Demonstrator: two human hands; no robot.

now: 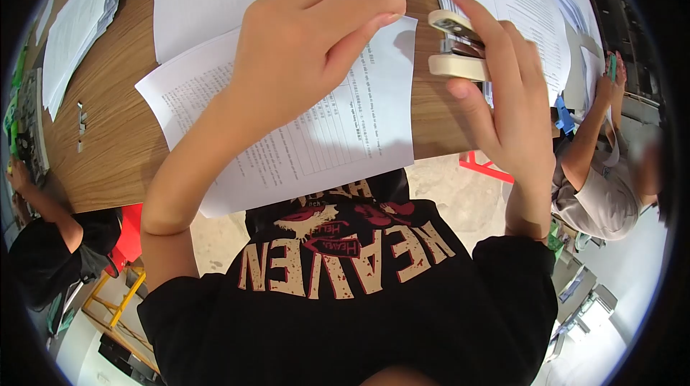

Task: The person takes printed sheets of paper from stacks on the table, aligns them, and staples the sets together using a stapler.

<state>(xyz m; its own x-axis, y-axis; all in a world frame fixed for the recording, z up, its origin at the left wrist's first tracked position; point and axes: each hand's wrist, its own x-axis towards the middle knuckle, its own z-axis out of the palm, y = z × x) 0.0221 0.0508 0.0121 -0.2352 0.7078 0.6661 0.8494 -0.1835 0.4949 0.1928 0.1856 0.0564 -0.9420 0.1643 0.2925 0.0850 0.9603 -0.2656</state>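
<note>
Rounded cream stapler [458, 67] in right grip [514, 91]

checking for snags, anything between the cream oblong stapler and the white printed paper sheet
Nothing visible: just a gap over the brown wooden table between the stapler and the sheet, though the left hand is close by.

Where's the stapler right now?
In the head view, the cream stapler is right of centre, in the person's right hand, just past the right edge of the printed sheet on the wooden table.
</note>
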